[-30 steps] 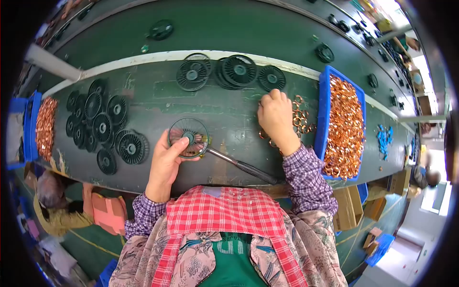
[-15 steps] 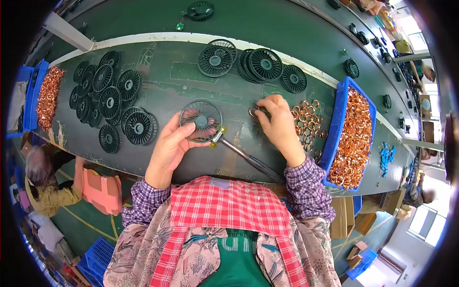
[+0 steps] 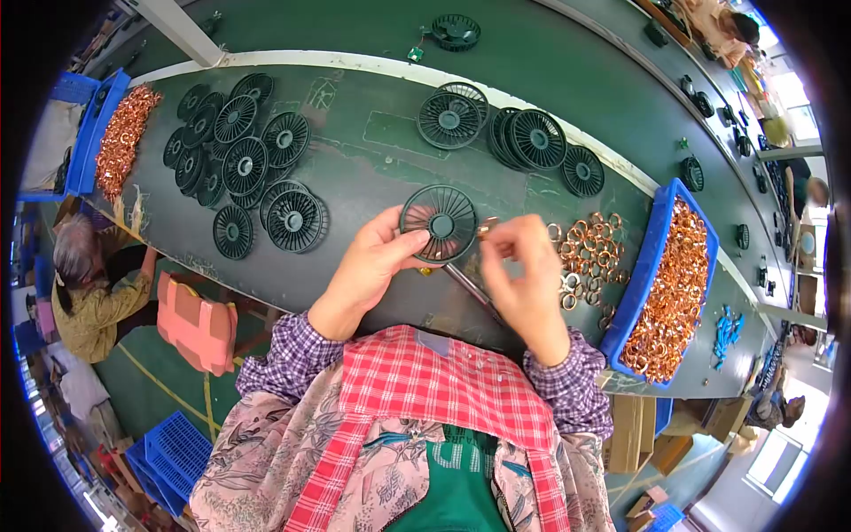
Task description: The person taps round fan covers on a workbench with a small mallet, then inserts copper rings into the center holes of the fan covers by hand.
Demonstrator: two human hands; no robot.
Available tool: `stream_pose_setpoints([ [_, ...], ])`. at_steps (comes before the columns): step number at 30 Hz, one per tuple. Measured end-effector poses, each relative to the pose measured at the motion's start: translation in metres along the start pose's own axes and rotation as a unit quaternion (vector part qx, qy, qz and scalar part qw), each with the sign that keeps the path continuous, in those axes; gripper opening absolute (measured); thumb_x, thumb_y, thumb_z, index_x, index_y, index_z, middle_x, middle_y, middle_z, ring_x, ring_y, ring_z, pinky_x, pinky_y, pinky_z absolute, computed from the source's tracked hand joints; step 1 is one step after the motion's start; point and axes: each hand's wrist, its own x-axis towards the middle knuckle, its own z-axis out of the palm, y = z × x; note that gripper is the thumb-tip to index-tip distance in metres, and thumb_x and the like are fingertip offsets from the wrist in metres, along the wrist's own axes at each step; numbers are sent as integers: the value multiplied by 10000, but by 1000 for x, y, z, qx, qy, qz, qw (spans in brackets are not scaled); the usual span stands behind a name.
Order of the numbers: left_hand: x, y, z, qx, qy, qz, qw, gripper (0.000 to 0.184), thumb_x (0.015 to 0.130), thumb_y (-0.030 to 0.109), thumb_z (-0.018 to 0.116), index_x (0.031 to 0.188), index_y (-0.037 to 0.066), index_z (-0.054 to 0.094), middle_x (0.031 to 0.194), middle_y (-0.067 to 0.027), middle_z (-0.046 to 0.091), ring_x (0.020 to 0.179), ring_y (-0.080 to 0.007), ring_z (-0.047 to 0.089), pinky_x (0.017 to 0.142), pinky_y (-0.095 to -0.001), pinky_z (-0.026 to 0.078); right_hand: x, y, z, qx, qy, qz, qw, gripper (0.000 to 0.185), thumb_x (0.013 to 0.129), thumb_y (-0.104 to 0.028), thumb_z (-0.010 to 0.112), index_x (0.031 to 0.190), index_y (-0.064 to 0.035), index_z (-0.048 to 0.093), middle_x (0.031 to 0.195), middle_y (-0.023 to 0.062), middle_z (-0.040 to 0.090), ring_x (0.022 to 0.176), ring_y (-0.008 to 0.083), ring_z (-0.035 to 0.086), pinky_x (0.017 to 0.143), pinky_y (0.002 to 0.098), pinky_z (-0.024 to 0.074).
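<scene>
My left hand (image 3: 370, 264) grips a round, dark spoked fan grille (image 3: 441, 223) by its lower left edge, thumb on top. Close to the grille's right side, my right hand (image 3: 525, 279) pinches a small copper-coloured ring (image 3: 485, 229) between finger and thumb. A slim hand tool with a metal shaft (image 3: 467, 282) lies on the bench below, its tip end covered by the grille and its handle partly behind my right hand. Loose copper rings (image 3: 592, 253) are spread just right of that hand.
A blue bin (image 3: 635, 288) full of copper pieces stands at the right, blue parts (image 3: 729, 335) beyond it. Stacked grilles lie on the left (image 3: 245, 166) and at the back (image 3: 538, 139). More copper pieces (image 3: 127, 142) are heaped far left, near a seated person (image 3: 102, 284).
My right hand has brought the ring close to the grille's right edge. The grille is still in my left hand. The whole view has shifted slightly.
</scene>
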Motion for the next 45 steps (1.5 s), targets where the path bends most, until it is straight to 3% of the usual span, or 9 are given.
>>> stream_pose_setpoints([
  [2,2,-3,5,34,9,20,999,329,986,71,583,1304,-4,537,1151,-65,667,1022,-153,667,859,-287,564,-6,-2,15,-18,-25,-49,998,215,784,79,690,952,-18,598,861,105,591,722,228,615,623,313,509],
  [6,-2,-6,14,98,-11,81,992,315,974,26,595,1286,-6,558,1141,-41,670,999,-95,637,857,-242,534,-7,8,29,-63,2,-89,994,224,778,77,696,954,-8,588,886,124,611,736,256,626,619,336,520],
  [16,-8,-10,25,332,32,171,927,270,966,7,592,1234,-23,594,1032,-49,711,851,-88,657,744,-242,537,-16,10,33,-33,7,-7,999,220,787,66,687,960,-13,577,878,128,613,712,257,616,604,345,503],
  [18,-7,-12,24,348,45,182,918,282,960,-4,593,1241,-29,589,1033,-62,711,879,-94,663,759,-247,544,-13,8,32,-68,14,-52,996,228,780,66,686,966,-13,581,883,131,611,724,276,614,620,358,507],
  [25,-4,-14,25,190,28,186,964,279,976,26,588,1251,-21,585,983,-14,686,861,-42,599,735,-216,488,-4,5,23,-142,-29,-124,982,282,756,60,694,1013,-9,600,920,140,609,786,326,618,665,405,519],
  [35,-7,-5,20,344,9,210,915,301,918,13,641,1214,-28,604,913,-62,706,808,-80,653,680,-258,525,-6,0,19,-137,-36,-96,985,254,747,56,677,985,12,600,924,145,601,777,326,595,671,410,501],
  [37,-8,-3,17,361,-17,214,907,303,911,12,645,1209,-29,606,892,-63,702,793,-79,652,668,-259,520,-8,-2,2,-209,-106,-214,948,260,742,-8,667,990,29,597,936,133,593,776,299,581,675,392,489],
  [42,11,-20,13,176,-63,152,970,338,921,5,674,1246,-21,587,1085,-39,677,940,-94,650,818,-250,540,11,1,-19,-221,-250,-241,911,231,779,-59,660,996,14,635,942,120,598,827,287,593,722,392,493],
  [45,17,-21,6,110,-36,125,985,340,908,11,702,1229,-15,593,1114,-45,679,984,-97,645,858,-243,536,13,13,-16,-103,-135,-205,964,203,797,-3,682,994,3,638,957,136,615,845,314,610,748,405,503],
])
